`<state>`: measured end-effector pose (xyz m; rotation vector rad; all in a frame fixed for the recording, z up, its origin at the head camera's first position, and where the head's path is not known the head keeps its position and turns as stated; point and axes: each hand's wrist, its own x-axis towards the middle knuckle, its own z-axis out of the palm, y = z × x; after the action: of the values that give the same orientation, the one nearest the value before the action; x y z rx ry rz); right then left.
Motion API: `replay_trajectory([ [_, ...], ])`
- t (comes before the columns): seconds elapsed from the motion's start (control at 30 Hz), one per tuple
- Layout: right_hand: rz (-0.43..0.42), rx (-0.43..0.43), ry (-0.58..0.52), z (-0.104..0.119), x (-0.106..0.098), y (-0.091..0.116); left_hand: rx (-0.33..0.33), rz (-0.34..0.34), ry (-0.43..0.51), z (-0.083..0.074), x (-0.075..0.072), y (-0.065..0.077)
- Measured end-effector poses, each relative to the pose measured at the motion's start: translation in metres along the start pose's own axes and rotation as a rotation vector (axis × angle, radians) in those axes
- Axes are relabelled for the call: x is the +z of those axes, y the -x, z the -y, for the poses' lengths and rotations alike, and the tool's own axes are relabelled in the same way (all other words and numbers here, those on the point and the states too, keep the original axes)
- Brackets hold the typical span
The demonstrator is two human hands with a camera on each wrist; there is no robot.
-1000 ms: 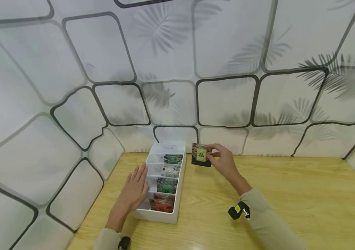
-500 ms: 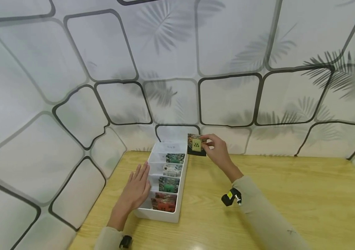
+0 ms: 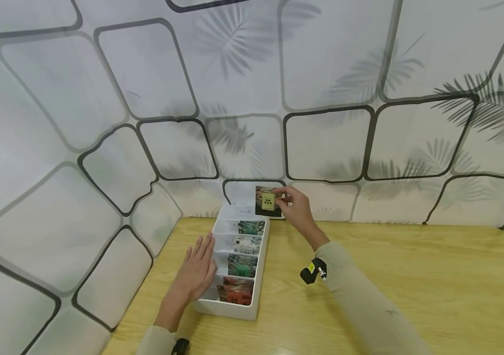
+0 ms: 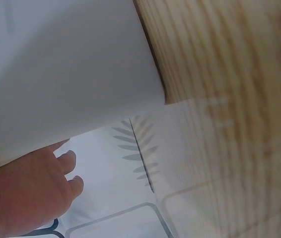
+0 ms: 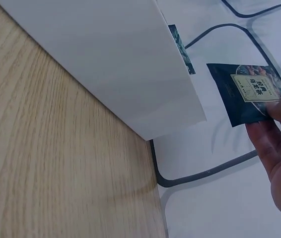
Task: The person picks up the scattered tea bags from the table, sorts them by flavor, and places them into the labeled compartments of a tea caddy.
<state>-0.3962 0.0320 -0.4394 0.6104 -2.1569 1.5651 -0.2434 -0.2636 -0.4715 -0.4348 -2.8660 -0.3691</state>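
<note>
My right hand (image 3: 297, 209) pinches a dark square sachet with a pale yellow label (image 3: 267, 201) by its right edge. The sachet is held up near the far end of a white divided box (image 3: 226, 310), above the rearmost compartment. In the right wrist view, thumb and fingers grip the sachet (image 5: 245, 91) beyond the box's side. My left hand (image 3: 196, 271) rests with straight fingers on the left rim of the box. The left wrist view shows that hand (image 4: 31, 188) partly hidden behind the box wall (image 4: 81, 74).
The box's compartments hold green sachets (image 3: 242, 265), a white sachet (image 3: 247, 244), red sachets (image 3: 236, 292) and a dark green sachet (image 3: 252, 227) towards the back. It stands on a wooden table (image 3: 367, 281), close to a patterned cloth wall (image 3: 327, 143).
The right hand has carried the sachet left and upward, from right of the box to over its far end. The left hand has stayed on the box rim.
</note>
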Motion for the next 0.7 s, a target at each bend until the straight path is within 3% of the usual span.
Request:
replay_trajectory([
  [0.37,-0.019,-0.021,-0.035,-0.003,0.018,-0.005,0.022,-0.02,0.03,0.001,0.007,0.0],
  [0.7,-0.047,-0.059,0.009,-0.009,0.04,-0.005,0.007,-0.011,0.012,0.002,0.004,-0.001],
])
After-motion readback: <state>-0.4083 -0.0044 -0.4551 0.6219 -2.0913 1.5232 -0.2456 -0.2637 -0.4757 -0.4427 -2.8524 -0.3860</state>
